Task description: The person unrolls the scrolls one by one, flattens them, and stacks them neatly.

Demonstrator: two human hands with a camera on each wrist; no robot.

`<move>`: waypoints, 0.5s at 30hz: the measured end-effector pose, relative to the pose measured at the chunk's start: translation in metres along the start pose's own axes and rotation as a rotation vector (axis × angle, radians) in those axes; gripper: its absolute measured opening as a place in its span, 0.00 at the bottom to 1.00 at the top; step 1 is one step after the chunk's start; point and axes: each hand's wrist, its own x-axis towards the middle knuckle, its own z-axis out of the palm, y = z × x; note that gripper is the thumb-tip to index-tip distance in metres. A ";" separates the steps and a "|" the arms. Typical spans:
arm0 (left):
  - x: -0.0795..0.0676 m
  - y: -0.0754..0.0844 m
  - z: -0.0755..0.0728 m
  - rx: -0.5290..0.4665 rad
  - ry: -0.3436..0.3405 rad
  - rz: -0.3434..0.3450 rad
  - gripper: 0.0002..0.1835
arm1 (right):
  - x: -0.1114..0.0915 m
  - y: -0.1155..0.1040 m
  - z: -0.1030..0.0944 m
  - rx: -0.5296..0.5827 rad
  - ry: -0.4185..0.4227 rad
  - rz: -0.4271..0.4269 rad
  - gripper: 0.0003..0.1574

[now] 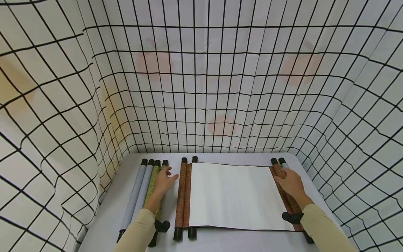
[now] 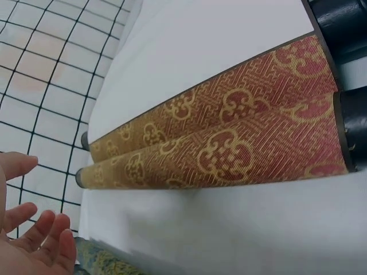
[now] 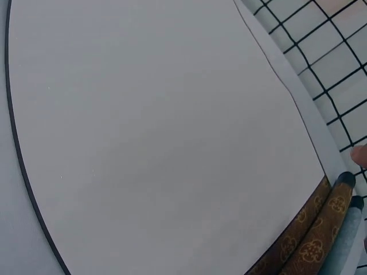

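Note:
A scroll with a blank white sheet (image 1: 233, 196) lies unrolled across the table, bordered by red-brown patterned brocade. At its left side is a brown brocade roll (image 1: 180, 199) with black end knobs, also large in the left wrist view (image 2: 229, 154). My left hand (image 1: 164, 180) hovers over the green patterned rolls (image 1: 152, 182), fingers apart and holding nothing. Over the brown roll (image 3: 321, 235) at the sheet's right side is my right hand (image 1: 291, 183), its fingers spread loosely around the upper part. Only its fingertips (image 3: 359, 154) enter the right wrist view.
Grey-blue rolls (image 1: 135, 197) lie left of the green ones. Another grey-blue roll (image 1: 283, 163) lies beside the right brown roll, partly hidden by the hand. White walls with black grid netting (image 1: 220, 87) enclose the white table (image 1: 104, 227) at the back and sides.

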 end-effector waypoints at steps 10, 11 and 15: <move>-0.001 -0.001 -0.018 -0.027 -0.018 0.007 0.31 | 0.008 -0.048 0.012 0.122 0.001 -0.034 0.34; -0.001 -0.002 -0.019 -0.020 -0.016 0.008 0.31 | 0.008 -0.053 0.014 0.126 -0.006 -0.026 0.34; -0.001 -0.007 -0.025 -0.046 -0.002 0.003 0.32 | 0.012 -0.072 0.023 0.116 -0.048 -0.002 0.36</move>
